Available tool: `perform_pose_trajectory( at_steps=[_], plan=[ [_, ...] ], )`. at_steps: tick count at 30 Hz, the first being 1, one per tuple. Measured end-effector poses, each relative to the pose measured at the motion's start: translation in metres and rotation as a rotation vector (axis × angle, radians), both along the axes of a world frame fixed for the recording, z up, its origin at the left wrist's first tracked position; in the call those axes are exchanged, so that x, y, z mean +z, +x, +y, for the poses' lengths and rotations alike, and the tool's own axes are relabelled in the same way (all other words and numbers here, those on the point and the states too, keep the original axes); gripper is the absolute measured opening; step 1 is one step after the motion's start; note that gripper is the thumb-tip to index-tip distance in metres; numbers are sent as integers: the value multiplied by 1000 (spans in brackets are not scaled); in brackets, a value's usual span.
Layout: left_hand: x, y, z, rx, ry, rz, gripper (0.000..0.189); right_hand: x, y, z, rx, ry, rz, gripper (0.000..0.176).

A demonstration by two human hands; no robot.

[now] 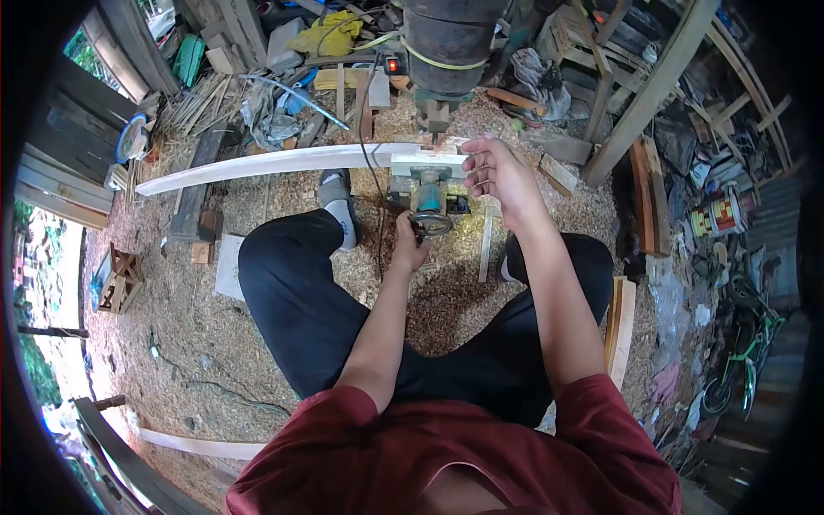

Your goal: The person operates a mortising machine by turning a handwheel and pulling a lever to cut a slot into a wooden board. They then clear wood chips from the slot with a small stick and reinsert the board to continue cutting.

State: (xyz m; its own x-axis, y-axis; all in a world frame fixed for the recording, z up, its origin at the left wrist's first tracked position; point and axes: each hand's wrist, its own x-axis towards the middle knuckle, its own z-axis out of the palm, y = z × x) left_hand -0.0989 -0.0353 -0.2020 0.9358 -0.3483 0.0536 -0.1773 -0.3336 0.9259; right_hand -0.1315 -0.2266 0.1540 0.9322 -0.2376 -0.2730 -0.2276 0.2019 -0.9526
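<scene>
Sawdust floor (172, 343), shed clutter behind; long pale strip (257, 161) arcing from far left to the router (427, 193); likely light, springy, easy to snap, best held close to the tool; router probably heavy, rigid, corded; left grip (410, 246) clamped on its round knob (432, 224); right grip (498, 172) loosely apart over the strip's end, contact unclear.

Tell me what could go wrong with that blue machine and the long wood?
1. Both the left hand and right hand are bare and right at the teal power tool; fingers could get hurt if it runs.
2. The black cord trails across the long wooden strip and could snag.
3. The strip sticks far out to one side and may tip or swing.
</scene>
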Motion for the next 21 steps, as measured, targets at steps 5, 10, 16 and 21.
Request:
perform_pose_trajectory(
  at_steps=[5,10,16,21],
  plan=[
    [-2,2,2,-28,-30,-2,91,0,3,3,7,4,-6,42],
    [7,-1,3,-27,-28,18,89,2,5,6,-1,-27,4,38],
    [37,-12,-6,71,122,-123,91,7,6,2,-57,-282,-76,35],
    [68,-12,-20,123,198,-10,92,4,17,-22,-186,-355,-328,33]
  ],
)
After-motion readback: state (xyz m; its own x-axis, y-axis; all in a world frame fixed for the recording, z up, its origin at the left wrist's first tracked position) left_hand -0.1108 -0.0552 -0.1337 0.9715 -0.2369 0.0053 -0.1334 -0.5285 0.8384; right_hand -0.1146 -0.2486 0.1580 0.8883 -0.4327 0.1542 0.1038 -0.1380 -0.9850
